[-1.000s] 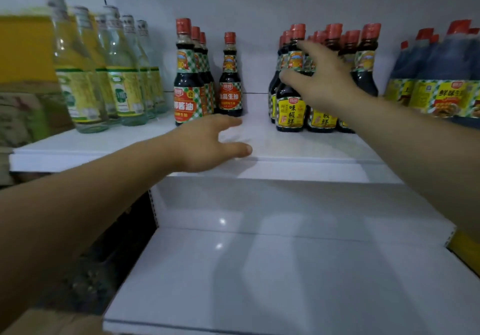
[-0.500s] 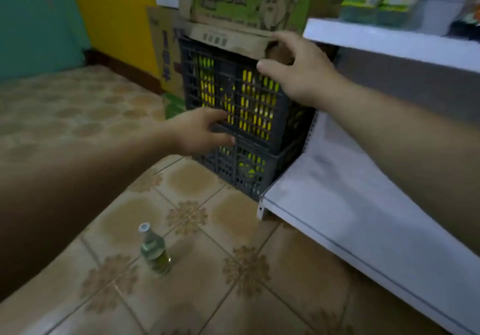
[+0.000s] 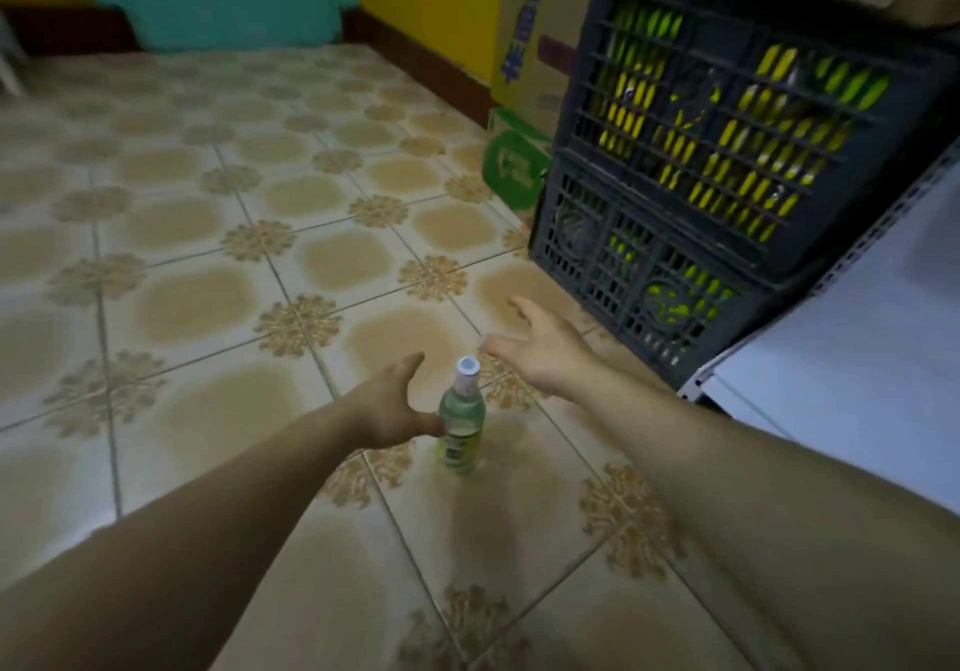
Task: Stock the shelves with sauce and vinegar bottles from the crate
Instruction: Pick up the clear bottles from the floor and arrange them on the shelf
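L hand (image 3: pixel 387 405) spread, thumb at bottle (image 3: pixel 461 426) side, no grasp yet; R hand (image 3: pixel 540 353) released just past bottle. Risk: sideways nudge tips bottle onto tiles (image 3: pixel 208 280)

Both hands drop away from the crate (image 3: pixel 727 150) and come low over the floor. Left hand (image 3: pixel 387 408) now sits just beside the bottle (image 3: pixel 461 423), thumb at its side; right hand (image 3: pixel 540 345) hovers open past the cap. View tilts down; shelf mostly gone.
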Demonstrator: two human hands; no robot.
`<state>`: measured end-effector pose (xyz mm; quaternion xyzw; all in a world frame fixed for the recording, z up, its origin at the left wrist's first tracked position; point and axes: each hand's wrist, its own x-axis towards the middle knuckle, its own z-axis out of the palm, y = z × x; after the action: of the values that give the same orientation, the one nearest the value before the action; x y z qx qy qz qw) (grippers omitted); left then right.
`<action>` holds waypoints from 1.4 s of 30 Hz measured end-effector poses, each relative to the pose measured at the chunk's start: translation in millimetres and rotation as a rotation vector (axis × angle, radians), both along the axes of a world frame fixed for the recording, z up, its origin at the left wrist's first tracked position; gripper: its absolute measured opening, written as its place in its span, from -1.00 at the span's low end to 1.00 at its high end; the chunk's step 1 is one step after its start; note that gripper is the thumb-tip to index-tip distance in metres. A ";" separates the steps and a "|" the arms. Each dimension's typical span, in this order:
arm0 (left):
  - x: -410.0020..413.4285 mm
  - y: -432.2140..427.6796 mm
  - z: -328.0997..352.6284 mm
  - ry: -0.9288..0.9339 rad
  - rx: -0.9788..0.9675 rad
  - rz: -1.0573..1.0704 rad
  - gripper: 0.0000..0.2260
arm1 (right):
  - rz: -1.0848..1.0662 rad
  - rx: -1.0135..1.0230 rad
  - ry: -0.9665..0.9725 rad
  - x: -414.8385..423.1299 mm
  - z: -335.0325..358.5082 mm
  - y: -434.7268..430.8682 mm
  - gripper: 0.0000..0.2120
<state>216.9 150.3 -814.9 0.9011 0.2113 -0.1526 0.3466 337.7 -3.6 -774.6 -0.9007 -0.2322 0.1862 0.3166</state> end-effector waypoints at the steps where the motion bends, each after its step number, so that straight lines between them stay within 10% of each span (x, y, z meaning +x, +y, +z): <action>1: -1.1 3.6 -7.1 0.022 0.014 -0.021 -0.09 | 0.000 -0.013 0.030 -3.2 -12.4 5.6 -0.24; 7: -7.0 12.0 -34.1 0.076 0.010 -0.083 -0.10 | 0.005 -0.022 0.198 -21.3 -68.5 31.9 -0.16; 12: -11.1 13.9 -46.9 0.113 0.022 -0.106 -0.11 | -0.077 0.002 0.155 -26.6 -83.1 40.1 -0.67; 22: -3.3 -4.3 -46.3 0.114 -0.039 -0.190 0.01 | 0.020 0.075 0.022 -32.0 -25.7 0.3 -0.84; 34: 19.6 -84.3 23.1 -0.392 -0.612 -0.090 -0.25 | -0.326 0.579 -0.201 -4.9 93.1 -61.9 -0.68; 42: 17.3 -152.7 99.8 -0.535 -0.893 -0.065 -0.36 | -0.112 0.637 -0.065 -40.3 129.4 -132.7 -0.48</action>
<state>234.2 -2.4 -715.1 0.6789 0.0016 -0.0029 0.7342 297.4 -136.3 -645.2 -0.7730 -0.2389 0.0577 0.5849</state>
